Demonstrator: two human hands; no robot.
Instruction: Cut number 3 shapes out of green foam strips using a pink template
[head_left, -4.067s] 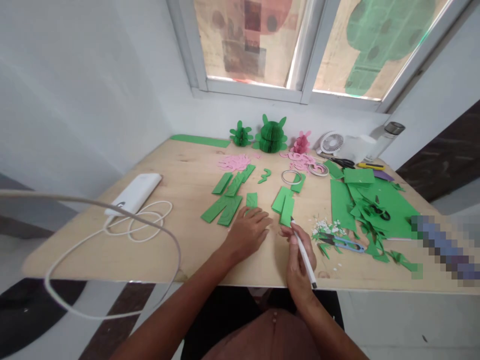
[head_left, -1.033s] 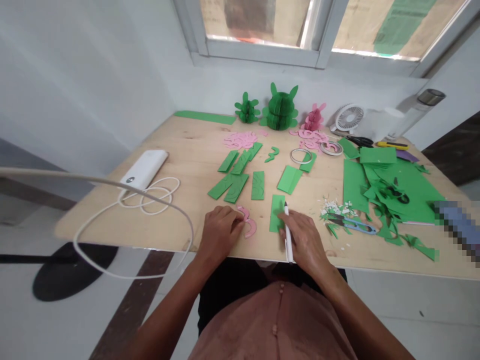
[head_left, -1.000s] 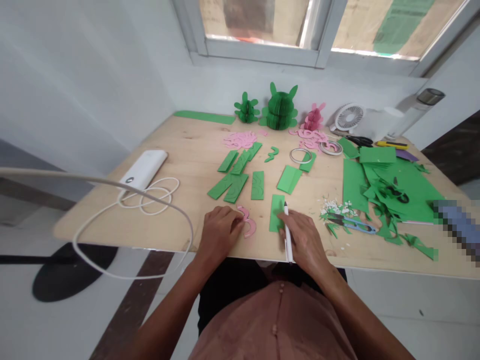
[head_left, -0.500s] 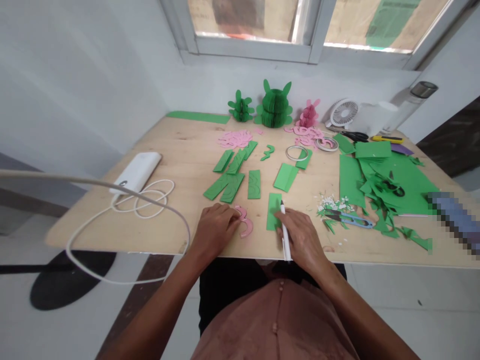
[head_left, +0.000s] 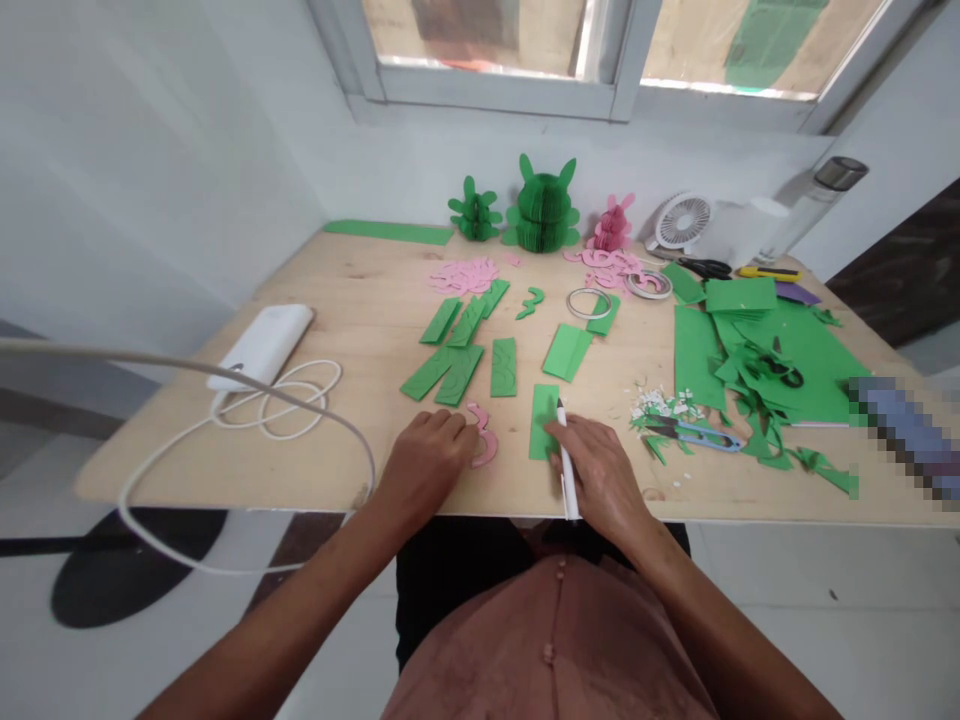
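Note:
My left hand [head_left: 431,455] is closed, its curled fingertips at the left edge of a pink paper cutout [head_left: 486,447] shaped like a 3, which they partly hide. My right hand [head_left: 596,460] grips a white pen [head_left: 568,470] with its dark tip pointing away from me. Under that hand's fingers lies a plain green paper strip [head_left: 541,425]. Just beyond, another green strip [head_left: 504,368] bears a drawn curved outline. More green strips [head_left: 459,374], some with drawn lines, lie to the left. A green wavy cutout [head_left: 531,303] is farther back.
Pink cutouts [head_left: 463,276] are heaped toward the back, near paper figures [head_left: 544,212] by the wall. At right are blue-handled snips [head_left: 705,436], paper scraps, green sheets [head_left: 697,355] and tape rolls [head_left: 649,285]. A white power bank [head_left: 262,345] with a looped cable lies left.
The view has shifted slightly, moving the table items a little left in the picture. My left hand remains at the pink cutout and my right hand still holds the pen over the green strip.

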